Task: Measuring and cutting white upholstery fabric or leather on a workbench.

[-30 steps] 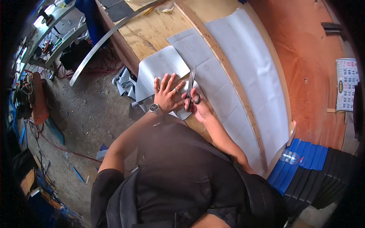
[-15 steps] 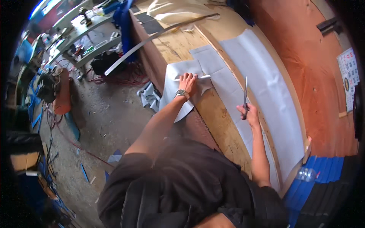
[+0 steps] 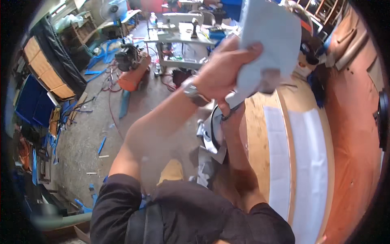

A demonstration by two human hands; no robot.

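Observation:
My left hand point(image 3: 225, 71), with a watch on its wrist, grips a light grey sheet point(image 3: 272, 40) and holds it up in front of me, the thumb on its near face. Just below, my right hand point(image 3: 234, 118) is closed round the dark handles of the scissors point(image 3: 226, 117) at the sheet's lower edge. The scissors' blades are mostly hidden by the hands and the sheet. Below the hands, loose grey pieces point(image 3: 206, 162) hang or lie by the side of the wooden bench point(image 3: 258, 150).
Pale strips point(image 3: 308, 154) cover part of the bench top, with a wooden batten point(image 3: 287, 134) between them. An orange-brown sheet point(image 3: 353, 142) stands at the right. A table with a sewing machine point(image 3: 178, 18) is at the back. An orange air compressor point(image 3: 135, 73) and blue scraps are on the floor.
My left hand has lifted the grey sheet off the bench. My right hand has brought the scissors from over the bench to the sheet's lower edge. My view has turned left.

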